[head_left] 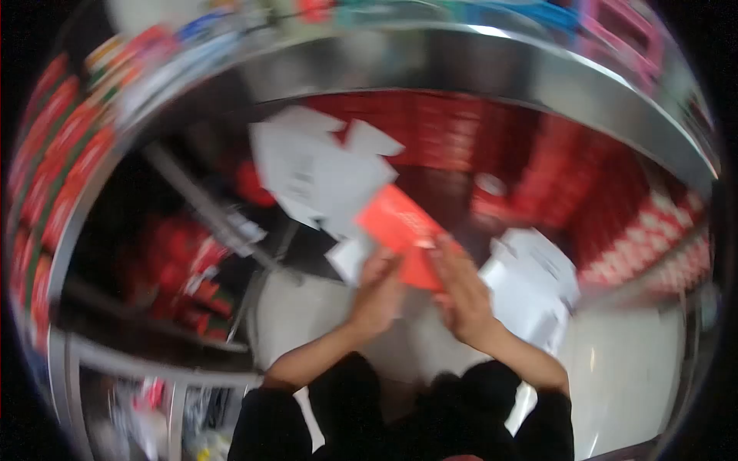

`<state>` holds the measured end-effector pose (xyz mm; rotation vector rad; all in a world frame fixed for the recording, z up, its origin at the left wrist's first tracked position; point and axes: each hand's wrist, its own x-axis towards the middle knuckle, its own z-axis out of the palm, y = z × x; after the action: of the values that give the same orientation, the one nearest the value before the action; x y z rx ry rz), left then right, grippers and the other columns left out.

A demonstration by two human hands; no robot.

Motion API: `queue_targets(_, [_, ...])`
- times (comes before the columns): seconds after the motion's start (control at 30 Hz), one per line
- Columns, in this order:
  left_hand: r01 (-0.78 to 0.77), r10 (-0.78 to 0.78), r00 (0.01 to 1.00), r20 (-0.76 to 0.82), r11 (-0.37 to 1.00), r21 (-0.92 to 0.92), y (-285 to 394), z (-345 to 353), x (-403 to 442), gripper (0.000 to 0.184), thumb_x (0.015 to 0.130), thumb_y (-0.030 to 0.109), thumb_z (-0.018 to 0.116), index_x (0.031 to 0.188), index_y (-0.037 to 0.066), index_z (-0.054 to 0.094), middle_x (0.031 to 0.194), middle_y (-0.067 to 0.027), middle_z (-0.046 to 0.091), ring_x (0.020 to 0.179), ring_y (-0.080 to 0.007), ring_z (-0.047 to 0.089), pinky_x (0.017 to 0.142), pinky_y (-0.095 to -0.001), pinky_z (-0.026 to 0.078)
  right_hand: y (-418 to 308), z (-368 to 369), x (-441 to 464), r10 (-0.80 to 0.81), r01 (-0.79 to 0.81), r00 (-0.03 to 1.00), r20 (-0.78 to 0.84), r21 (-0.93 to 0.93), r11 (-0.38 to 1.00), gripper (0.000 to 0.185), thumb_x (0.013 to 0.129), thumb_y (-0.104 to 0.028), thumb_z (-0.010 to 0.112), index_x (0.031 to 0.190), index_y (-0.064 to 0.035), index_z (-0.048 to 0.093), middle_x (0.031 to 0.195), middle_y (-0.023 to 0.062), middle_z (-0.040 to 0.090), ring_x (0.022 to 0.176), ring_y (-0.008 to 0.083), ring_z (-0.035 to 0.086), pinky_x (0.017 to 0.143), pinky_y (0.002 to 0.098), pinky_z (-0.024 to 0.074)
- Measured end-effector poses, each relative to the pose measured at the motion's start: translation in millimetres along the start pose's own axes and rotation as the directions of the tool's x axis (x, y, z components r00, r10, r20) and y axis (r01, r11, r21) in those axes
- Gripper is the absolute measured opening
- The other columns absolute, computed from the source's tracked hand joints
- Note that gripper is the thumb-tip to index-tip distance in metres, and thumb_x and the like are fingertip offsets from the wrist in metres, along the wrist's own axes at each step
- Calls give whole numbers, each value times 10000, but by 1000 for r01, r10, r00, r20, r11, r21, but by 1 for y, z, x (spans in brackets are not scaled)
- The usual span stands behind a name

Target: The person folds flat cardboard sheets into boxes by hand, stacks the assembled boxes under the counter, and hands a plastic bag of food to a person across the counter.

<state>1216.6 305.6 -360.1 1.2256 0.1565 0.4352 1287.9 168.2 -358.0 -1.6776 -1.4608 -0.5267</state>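
Observation:
Between my two hands is a flat-faced red-orange box with faint light print, tilted so one corner points up and left. Fingers of my left hand press against its lower left edge. My right hand grips its right side, with the fingers along the edge and partly over the face. Just behind the box, a white unfolded carton with dark print and cut flaps stands out. Another white carton is beside my right forearm. Motion blurs the fingertips and the print.
A curved-looking steel counter edge runs overhead. Stacks of red boxes fill the space beneath it, with red and white stacks at right. Red packs line the left side. A metal bar crosses the left shelf. Pale tiled floor lies below.

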Motion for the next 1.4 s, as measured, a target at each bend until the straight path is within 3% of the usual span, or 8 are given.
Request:
queue_targets(0.33, [33,-99,893,-440,987,-156,14,-14,4,465,907,326,465,1231,-5,419,1101,-31,530,968,-130,511,889,-282,396,-2,54,49,226,-223,968,112,-39,974,383,876,-169,442,1225,-12,456,1169,177,510,1000,306,511,874,403,389])
queue_targets(0.43, [1,-12,996,83,992,127,-4,-66,18,410,913,332,452,1153,4,512,1031,-31,581,959,-77,484,853,-263,392,6,34,72,652,-647,740,165,438,624,359,915,-244,407,1155,8,493,1053,164,564,951,225,543,845,361,407])
queue_targets(0.6, [-154,173,984,33,755,638,7,-74,22,301,928,228,427,944,-35,572,880,-39,610,837,-77,519,747,-255,427,55,31,60,377,-324,919,-114,325,888,305,925,-184,361,817,13,566,802,96,534,795,189,508,770,283,371])
queue_targets(0.7, [-154,200,977,-74,903,401,13,-59,21,332,934,236,418,943,-61,567,810,-6,587,757,-30,489,679,-213,416,79,40,44,695,-336,684,-224,748,572,214,879,-214,458,810,-13,484,766,23,457,750,118,430,711,248,346])
queue_targets(1.03, [-229,96,966,239,742,630,0,-73,38,265,813,130,497,612,-34,444,494,-63,299,499,-46,318,437,-280,283,62,22,52,288,-321,924,251,100,942,144,730,-128,663,829,-34,615,790,73,434,800,219,454,761,300,356])
queue_targets(1.2, [-158,47,977,210,820,550,-1,-75,44,299,805,133,491,567,-31,413,469,-14,316,503,-37,323,442,-270,283,63,40,37,118,-287,905,408,384,878,434,672,-235,728,1007,-32,542,1174,190,413,1128,321,368,932,377,334])
queue_targets(1.27, [83,-199,959,203,878,472,1,-81,46,225,823,130,466,660,-18,507,596,0,462,606,-63,431,562,-249,363,57,37,34,140,-274,894,426,271,923,554,648,-280,748,1077,-36,498,1268,212,352,1206,326,314,987,384,284])
queue_targets(1.4, [-163,363,921,-142,689,706,-4,-90,48,423,932,368,311,1148,27,438,1158,-79,438,1075,-158,409,950,-329,281,96,28,9,564,-643,766,308,346,684,679,597,-323,786,1110,-13,467,1358,223,286,1267,315,279,1030,381,241])
